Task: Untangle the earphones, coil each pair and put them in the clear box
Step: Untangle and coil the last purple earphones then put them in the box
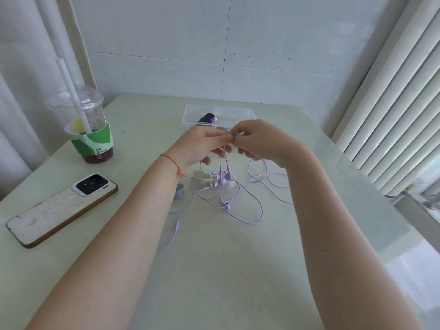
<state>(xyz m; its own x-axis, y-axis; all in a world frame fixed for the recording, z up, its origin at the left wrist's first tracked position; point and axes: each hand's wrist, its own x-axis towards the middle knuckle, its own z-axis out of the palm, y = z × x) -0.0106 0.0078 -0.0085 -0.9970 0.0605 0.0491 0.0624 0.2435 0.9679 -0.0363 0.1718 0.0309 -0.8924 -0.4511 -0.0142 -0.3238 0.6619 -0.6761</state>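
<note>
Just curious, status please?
Left hand, right hand pinching purple earphone cable, still tangled. Clear box behind. Nothing blocking.

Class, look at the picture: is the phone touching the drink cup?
Apart. The head view shows bare table between the phone and the cup, which stands farther back.

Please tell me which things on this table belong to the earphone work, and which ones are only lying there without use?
Belong to the job:
- purple earphones, cable pinched by the left hand and right hand
- clear box, already holding something dark
- white clips under the tangle, probably

Just lying about:
- phone
- drink cup with straw
- small grey item
</note>
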